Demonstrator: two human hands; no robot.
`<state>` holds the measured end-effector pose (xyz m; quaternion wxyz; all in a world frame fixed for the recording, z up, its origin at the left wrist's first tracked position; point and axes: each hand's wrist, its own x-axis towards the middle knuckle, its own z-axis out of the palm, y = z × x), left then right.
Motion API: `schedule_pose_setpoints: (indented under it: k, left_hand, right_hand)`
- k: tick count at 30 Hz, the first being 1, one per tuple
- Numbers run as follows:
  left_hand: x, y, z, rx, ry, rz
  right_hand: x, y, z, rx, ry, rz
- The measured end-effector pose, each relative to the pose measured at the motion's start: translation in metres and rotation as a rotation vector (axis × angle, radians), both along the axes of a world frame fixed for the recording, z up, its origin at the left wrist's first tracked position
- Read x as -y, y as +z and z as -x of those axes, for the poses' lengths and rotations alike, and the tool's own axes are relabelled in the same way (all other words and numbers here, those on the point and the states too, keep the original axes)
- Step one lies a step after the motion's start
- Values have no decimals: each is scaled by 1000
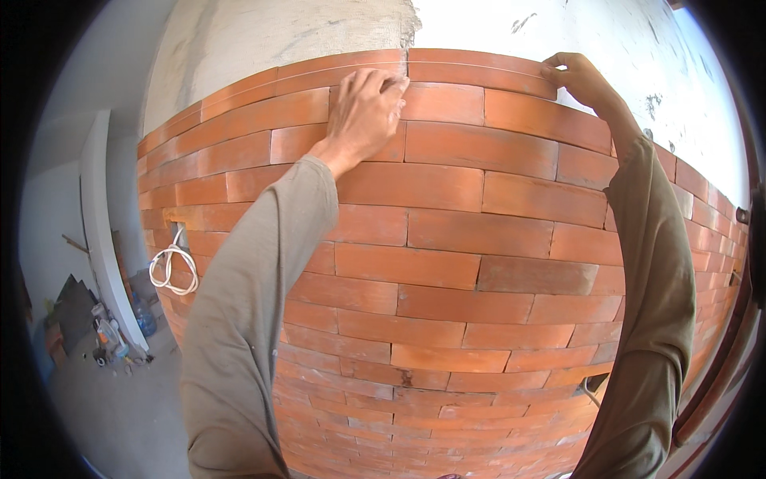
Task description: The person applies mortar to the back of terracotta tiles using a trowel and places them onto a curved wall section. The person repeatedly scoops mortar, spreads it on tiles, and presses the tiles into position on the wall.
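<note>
An orange-red brick tile (479, 80) lies flat against the wall in the top course, right of a narrow upright joint. My right hand (586, 84) grips its right end, with thumb and fingers bent around the edge. At that joint, by the tile's lower left corner, is my left hand (363, 116). Its fingers are curled and closed, and whatever is between the fingertips is too small or hidden to name. A thin white string (463, 64) stretches across the front of the top course. Left of the joint sits another brick tile (319, 70).
Staggered courses of brick tiles (447, 271) cover the wall below. Bare grey plaster (287, 28) shows above. A coiled white cable (173, 270) hangs from a wall opening at left. Tools and a blue bottle (144, 319) stand on the floor at far left.
</note>
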<state>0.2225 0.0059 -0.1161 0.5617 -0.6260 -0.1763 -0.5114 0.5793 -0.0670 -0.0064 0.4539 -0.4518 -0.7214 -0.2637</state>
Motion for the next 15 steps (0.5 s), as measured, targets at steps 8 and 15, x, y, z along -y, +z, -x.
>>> schedule_pose_setpoints:
  k: [8,15]
  left_hand:
    - [-3,-5,-3,23,55,-13]
    - [-3,-9,-6,57,89,-4]
  right_hand:
    - [-1,4,3,47,-26,26]
    - [-16,5,1,87,-77,-69]
